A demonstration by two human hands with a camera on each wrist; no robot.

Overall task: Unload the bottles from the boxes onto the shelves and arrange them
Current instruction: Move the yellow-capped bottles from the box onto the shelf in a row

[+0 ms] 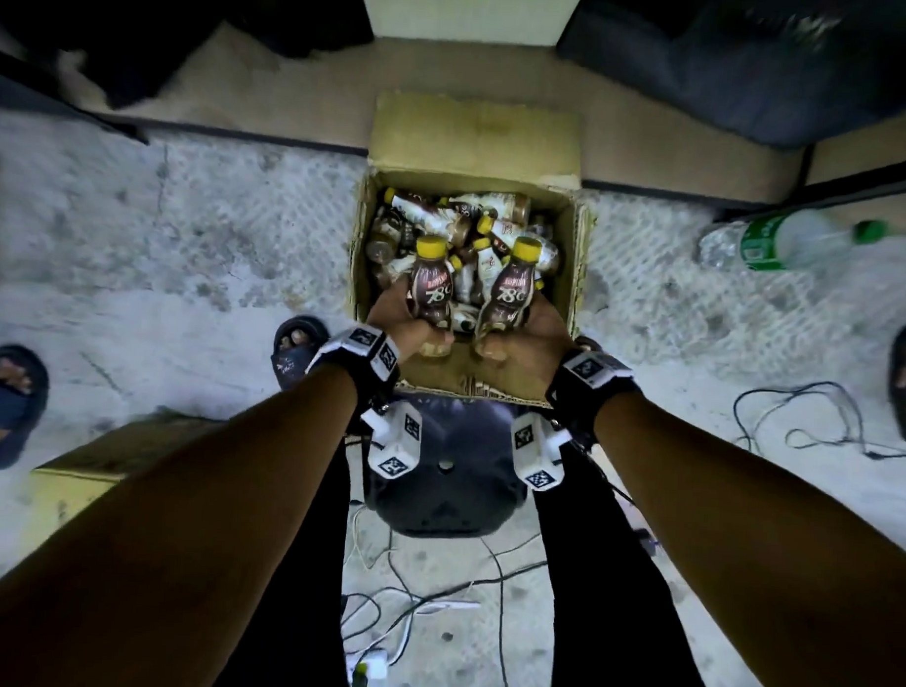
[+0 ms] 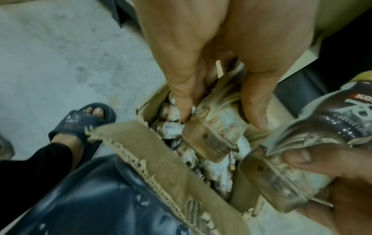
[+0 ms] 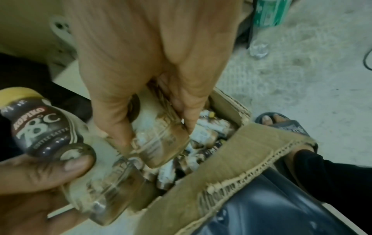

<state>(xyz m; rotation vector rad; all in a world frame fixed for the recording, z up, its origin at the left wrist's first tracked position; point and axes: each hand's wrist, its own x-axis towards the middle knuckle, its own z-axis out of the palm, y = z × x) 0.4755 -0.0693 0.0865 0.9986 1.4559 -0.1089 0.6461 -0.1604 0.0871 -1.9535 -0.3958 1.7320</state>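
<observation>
An open cardboard box (image 1: 571, 255) on the floor is filled with several small brown coffee bottles with yellow caps, lying jumbled. Just above its near edge, my left hand (image 1: 415, 326) grips one bottle (image 1: 431, 286) by its lower body, cap pointing away from me. My right hand (image 1: 513, 337) grips a second bottle (image 1: 509, 294) the same way, beside the first. In the left wrist view my fingers (image 2: 181, 95) curl round the left bottle (image 2: 213, 132). The right wrist view has the right bottle (image 3: 161, 141) between thumb and fingers over the box (image 3: 231, 159).
A large clear water bottle (image 1: 783, 241) with a green label lies on the concrete floor at right. Cables (image 1: 797, 417) trail near it. Sandalled feet (image 1: 7, 405) stand at left and right. A dark stool (image 1: 446, 476) sits under my arms, another box (image 1: 87, 464) at lower left.
</observation>
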